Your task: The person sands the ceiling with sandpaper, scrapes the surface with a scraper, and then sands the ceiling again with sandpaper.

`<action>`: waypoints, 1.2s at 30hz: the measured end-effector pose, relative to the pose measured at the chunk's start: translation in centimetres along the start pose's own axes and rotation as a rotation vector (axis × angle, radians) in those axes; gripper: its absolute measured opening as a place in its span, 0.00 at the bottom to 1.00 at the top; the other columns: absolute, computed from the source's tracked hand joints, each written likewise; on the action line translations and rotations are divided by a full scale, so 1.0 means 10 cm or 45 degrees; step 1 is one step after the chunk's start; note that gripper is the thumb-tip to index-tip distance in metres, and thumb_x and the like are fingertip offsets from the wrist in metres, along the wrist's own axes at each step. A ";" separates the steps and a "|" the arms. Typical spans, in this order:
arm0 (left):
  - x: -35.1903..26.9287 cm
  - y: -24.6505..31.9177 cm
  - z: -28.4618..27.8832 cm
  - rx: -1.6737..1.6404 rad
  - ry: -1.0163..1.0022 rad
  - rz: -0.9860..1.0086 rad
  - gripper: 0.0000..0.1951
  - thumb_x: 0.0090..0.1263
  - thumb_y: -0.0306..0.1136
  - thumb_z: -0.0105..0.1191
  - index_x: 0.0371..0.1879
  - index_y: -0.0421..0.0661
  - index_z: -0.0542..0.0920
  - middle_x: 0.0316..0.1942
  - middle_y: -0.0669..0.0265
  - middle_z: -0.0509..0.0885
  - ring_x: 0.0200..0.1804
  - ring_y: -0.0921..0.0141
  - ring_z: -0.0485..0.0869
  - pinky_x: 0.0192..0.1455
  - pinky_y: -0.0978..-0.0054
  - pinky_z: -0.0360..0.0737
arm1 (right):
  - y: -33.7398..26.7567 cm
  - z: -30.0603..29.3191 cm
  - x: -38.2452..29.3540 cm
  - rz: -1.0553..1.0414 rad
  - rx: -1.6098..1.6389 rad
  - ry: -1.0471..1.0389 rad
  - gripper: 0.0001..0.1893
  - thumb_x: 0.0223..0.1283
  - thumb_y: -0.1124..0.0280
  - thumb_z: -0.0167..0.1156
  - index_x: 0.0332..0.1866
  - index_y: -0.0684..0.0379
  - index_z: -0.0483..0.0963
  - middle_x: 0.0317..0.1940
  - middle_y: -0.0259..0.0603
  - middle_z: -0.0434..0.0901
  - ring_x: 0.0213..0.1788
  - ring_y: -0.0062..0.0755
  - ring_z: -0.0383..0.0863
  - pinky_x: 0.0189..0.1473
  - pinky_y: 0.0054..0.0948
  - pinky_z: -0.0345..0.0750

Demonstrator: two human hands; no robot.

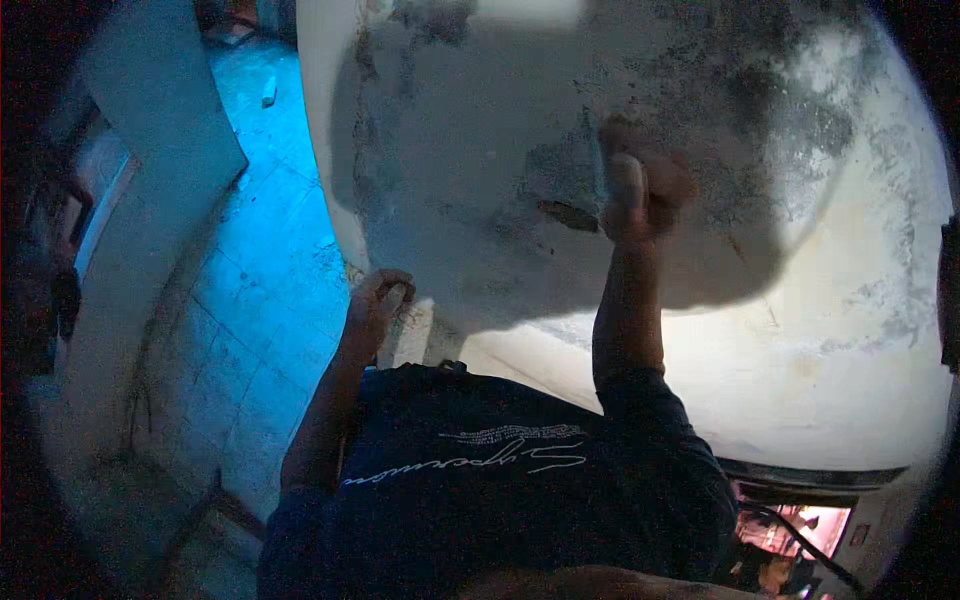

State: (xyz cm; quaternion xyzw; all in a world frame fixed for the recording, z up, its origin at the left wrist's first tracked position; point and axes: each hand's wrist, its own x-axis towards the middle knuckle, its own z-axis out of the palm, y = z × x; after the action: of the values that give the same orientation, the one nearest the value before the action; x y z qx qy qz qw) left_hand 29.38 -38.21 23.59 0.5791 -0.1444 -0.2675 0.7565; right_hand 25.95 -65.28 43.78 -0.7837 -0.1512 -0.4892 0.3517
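Before me stands a plastered wall with dark, mottled patches, flaking spots and my own shadow across it. My right hand is raised against the wall, blurred, its fingers closed around what looks like a pale-handled hand tool. The tool's working end is too dim to make out. Just left of that hand is a dark, chipped gash in the plaster. Lower down, my left hand is at the wall's left edge with fingers curled. Whether it holds anything is unclear.
Blue-lit floor tiles stretch along the left, with a small pale object lying on them. Another wall section rises at far left. A bright opening is at lower right, crossed by a dark cable-like strip.
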 end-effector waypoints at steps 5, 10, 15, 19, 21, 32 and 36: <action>-0.04 -0.02 0.07 0.160 -0.013 0.097 0.09 0.66 0.27 0.46 0.42 0.37 0.73 0.35 0.62 0.78 0.40 0.71 0.76 0.46 0.73 0.73 | -0.10 0.08 0.11 -0.226 -0.259 -0.019 0.13 0.62 0.65 0.50 0.34 0.62 0.79 0.28 0.44 0.81 0.34 0.31 0.80 0.41 0.26 0.72; -0.01 0.00 0.11 0.169 -0.002 0.129 0.10 0.66 0.29 0.47 0.41 0.36 0.74 0.35 0.62 0.78 0.39 0.71 0.76 0.46 0.72 0.73 | -0.22 -0.06 0.34 -0.383 0.416 -0.350 0.10 0.59 0.70 0.53 0.31 0.65 0.79 0.26 0.46 0.81 0.32 0.33 0.81 0.39 0.28 0.73; 0.00 -0.01 0.08 0.115 0.021 0.097 0.09 0.66 0.29 0.46 0.40 0.37 0.74 0.35 0.63 0.78 0.39 0.72 0.76 0.46 0.73 0.73 | -0.11 -0.08 0.22 -0.305 -0.210 -0.251 0.10 0.58 0.73 0.53 0.24 0.64 0.75 0.20 0.41 0.76 0.25 0.28 0.75 0.30 0.26 0.72; 0.02 -0.03 0.09 0.160 0.041 0.075 0.14 0.67 0.38 0.48 0.41 0.39 0.75 0.34 0.62 0.79 0.38 0.71 0.77 0.44 0.73 0.74 | -0.28 0.07 0.33 -0.291 -0.239 -0.017 0.11 0.59 0.71 0.53 0.21 0.62 0.70 0.17 0.38 0.72 0.20 0.26 0.70 0.26 0.22 0.68; -0.03 -0.08 0.11 0.178 0.031 0.067 0.14 0.68 0.39 0.48 0.40 0.39 0.75 0.34 0.62 0.79 0.39 0.71 0.77 0.44 0.73 0.74 | -0.14 -0.07 0.22 -0.120 -0.310 -0.237 0.11 0.58 0.71 0.55 0.22 0.62 0.71 0.18 0.38 0.74 0.21 0.27 0.72 0.26 0.22 0.68; 0.04 -0.08 0.18 0.258 -0.020 0.083 0.10 0.67 0.30 0.47 0.42 0.38 0.74 0.36 0.64 0.78 0.39 0.73 0.76 0.44 0.76 0.74 | -0.06 -0.13 0.10 -0.149 -0.334 -0.146 0.04 0.53 0.75 0.58 0.28 0.65 0.76 0.25 0.40 0.79 0.29 0.28 0.77 0.34 0.27 0.73; 0.01 -0.15 0.16 0.124 -0.047 -0.009 0.09 0.67 0.29 0.48 0.42 0.39 0.74 0.35 0.64 0.78 0.39 0.73 0.76 0.43 0.76 0.75 | 0.00 -0.14 0.06 -0.010 -0.439 -0.302 0.04 0.52 0.75 0.59 0.28 0.66 0.76 0.26 0.40 0.79 0.31 0.29 0.76 0.34 0.29 0.75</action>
State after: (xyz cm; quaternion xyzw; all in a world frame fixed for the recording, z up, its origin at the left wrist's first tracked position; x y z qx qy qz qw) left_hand 28.26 -39.87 22.59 0.6108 -0.1692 -0.2734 0.7236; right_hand 25.32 -66.36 44.70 -0.8837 -0.1086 -0.4135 0.1904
